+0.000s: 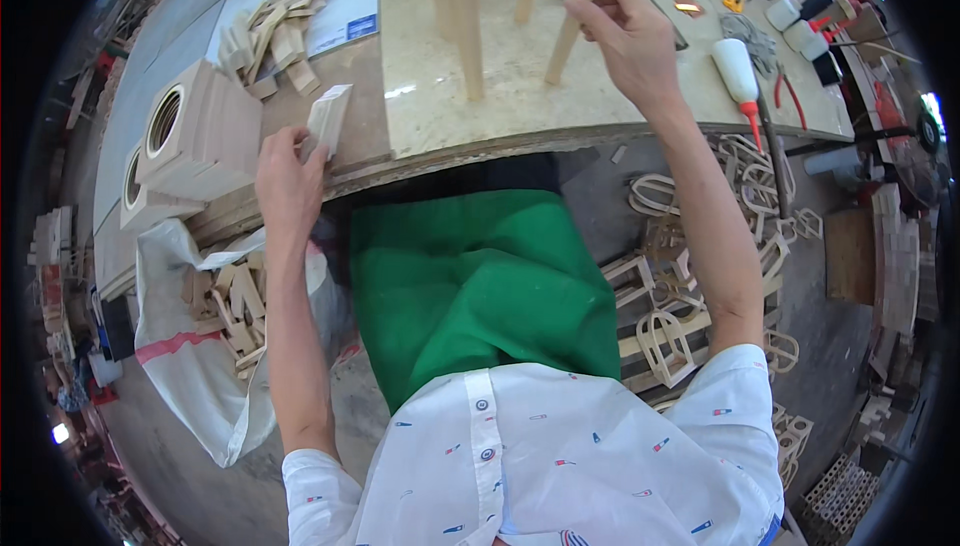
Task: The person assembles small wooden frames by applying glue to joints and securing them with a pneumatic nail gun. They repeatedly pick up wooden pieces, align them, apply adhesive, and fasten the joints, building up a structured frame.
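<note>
My right hand pinches one of several pale, slender wooden legs that stand on the cream-coloured board, its thumb and fingers closed around the shaft. Similar wooden legs rise to its left, their tops cut off by the upper edge of the picture. Over the bench's front edge, my left hand is closed on the lower end of a small pale wooden block, which lies tilted on the brown strip of bench. The fingertips of that hand are partly hidden behind the thumb and block.
Stacked wooden pieces with round holes stand at left, before a heap of wood offcuts. A white sack of scraps sits below. Right, a white glue bottle and red-handled pliers lie on the bench; wooden frames fill the floor.
</note>
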The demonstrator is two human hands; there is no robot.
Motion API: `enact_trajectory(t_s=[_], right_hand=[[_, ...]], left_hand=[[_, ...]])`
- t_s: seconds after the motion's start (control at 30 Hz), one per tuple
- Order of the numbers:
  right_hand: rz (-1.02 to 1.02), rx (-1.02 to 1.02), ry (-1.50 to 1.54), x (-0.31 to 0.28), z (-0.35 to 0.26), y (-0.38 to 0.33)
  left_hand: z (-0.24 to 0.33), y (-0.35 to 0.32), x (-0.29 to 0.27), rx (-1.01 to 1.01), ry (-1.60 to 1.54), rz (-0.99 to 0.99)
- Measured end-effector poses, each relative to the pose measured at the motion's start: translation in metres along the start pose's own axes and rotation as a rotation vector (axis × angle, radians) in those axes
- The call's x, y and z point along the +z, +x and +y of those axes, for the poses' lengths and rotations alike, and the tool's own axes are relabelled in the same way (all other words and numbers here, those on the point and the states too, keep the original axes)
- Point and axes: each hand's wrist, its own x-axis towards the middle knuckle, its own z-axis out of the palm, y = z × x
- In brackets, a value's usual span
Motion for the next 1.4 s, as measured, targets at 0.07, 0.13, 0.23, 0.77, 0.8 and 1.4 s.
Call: enact_trajectory(t_s=[0.07,0.13,0.23,0.77,0.8,1.4], right_hand=[[0.045,-0.065,-0.145,-0.008,0.007,-0.004],[0.152,0.007,-0.087,-0.006,0.0,-0.02],[0.154,-0.004,-0.122,-0.004,-0.014,-0.057],[-0.246,-0.171,-0.438,0.023,-0.008,-0.085],[-0.252,-0.133,-0.47,0.021,-0.004,-0.08],[-0.272,-0.055,-0.545,0.014,0.037,-0.071]], left_hand=[[0.0,-0.001,-0.004,0.003,-0.03,0.029],[0.003,-0.002,-0.008,0.028,-0.043,0.077],[0.021,-0.01,-0.02,0.067,-0.135,0.125],[0.093,0.022,0.046,0.097,-0.853,-0.537],[0.096,0.033,0.05,0.165,-0.782,-0.526],[0.121,0.027,0.096,0.148,-0.912,-0.697]])
